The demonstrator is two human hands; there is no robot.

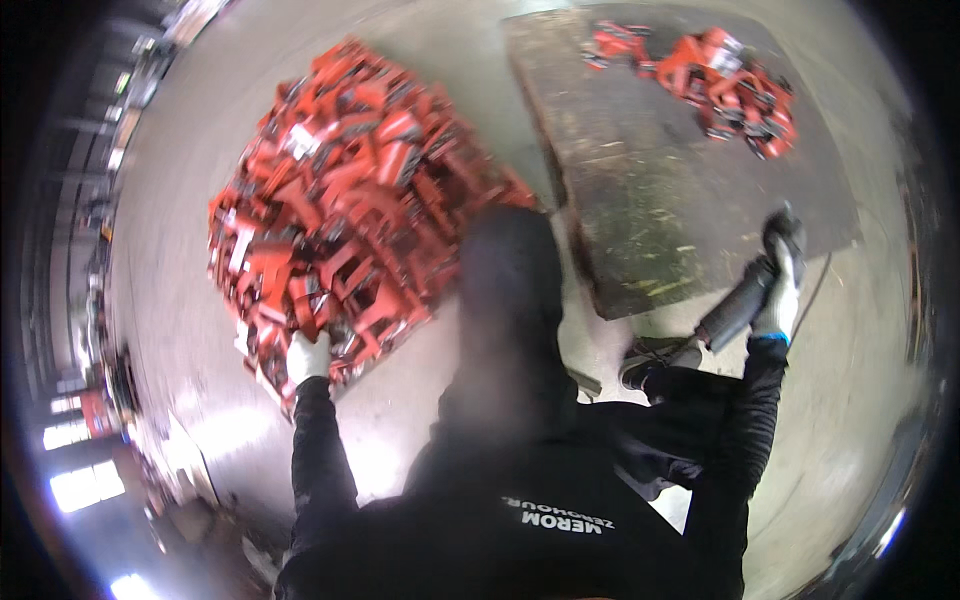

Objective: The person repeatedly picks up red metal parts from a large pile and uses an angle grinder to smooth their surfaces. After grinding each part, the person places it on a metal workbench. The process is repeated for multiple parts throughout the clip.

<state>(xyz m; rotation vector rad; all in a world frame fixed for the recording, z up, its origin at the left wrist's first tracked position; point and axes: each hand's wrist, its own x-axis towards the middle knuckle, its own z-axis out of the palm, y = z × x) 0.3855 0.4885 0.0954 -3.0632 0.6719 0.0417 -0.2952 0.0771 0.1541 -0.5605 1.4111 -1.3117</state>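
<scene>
Reaching down to the left, the person's left hand (308, 356), in a white work glove at the end of a black sleeve, rests on the near edge of a big heap of red-painted and dark metal parts (345, 195) piled on the pale concrete floor (200, 300). Its grip is closed among the pieces at the heap's lower left corner, but which single piece it has hold of cannot be told, since the parts blur together. The heap spreads away from the hand toward the upper middle of the view, its far edge close to the left side of a dark, worn wooden board (660, 180) lying flat on the floor.

The right hand (780, 295), also in a white glove with a blue cuff, is raised off to the right, just past the near right corner of that board. Its grip is clenched around a grey, cylindrical handheld power tool (738, 305), whose dark head (783, 232) points up over the board's right edge while its body slants down toward the person's knee.

A smaller cluster of the same red metal parts (735, 90) lies at the far right corner of the board, well apart from both hands. A dark shoe (650, 355) sits on the floor just beside the board's near edge.
</scene>
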